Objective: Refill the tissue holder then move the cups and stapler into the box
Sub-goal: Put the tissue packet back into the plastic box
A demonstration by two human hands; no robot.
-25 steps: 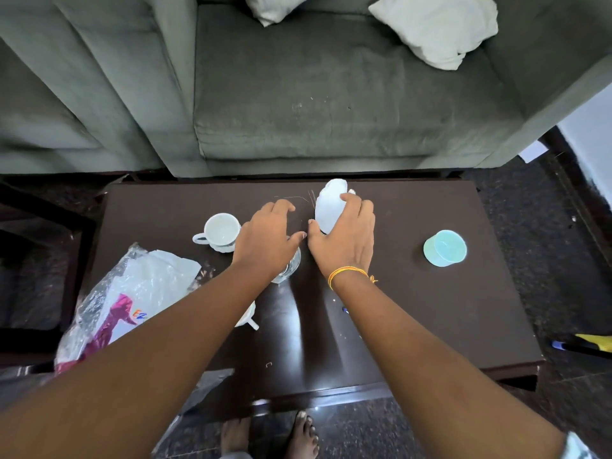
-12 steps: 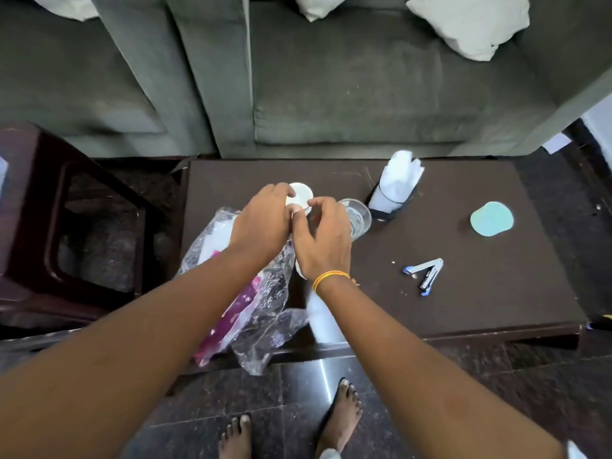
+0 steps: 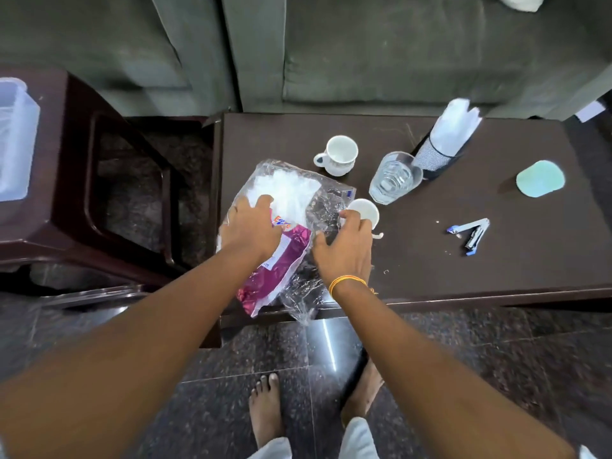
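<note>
Big change vs a moment ago: both hands are off the black mesh tissue holder (image 3: 437,157), which now stands upper right of frame on the dark brown wooden table (image 3: 496,260), stuffed w/ white tissues, so the refill looks done. Both hands have dropped onto the clear plastic tissue pack w/ magenta label (image 3: 281,233) at centre frame: left hand (image 3: 251,233) lies spread on it, fingers loose, not clenched; right hand (image 3: 344,250) pinches its crumpled clear edge, prob to shift it aside. Cups and stapler untouched: clear glass tumbler (image 3: 394,180) beside holder, white ceramic cup w/ handle (image 3: 339,154) above the pack, second small white cup (image 3: 364,210) by right fingertips, teal plastic cup (image 3: 539,178) far right, blue-and-silver stapler (image 3: 470,233) mid right. Translucent plastic box (image 3: 15,137) sits upper left on a dark stool (image 3: 82,193), well apart.
</note>
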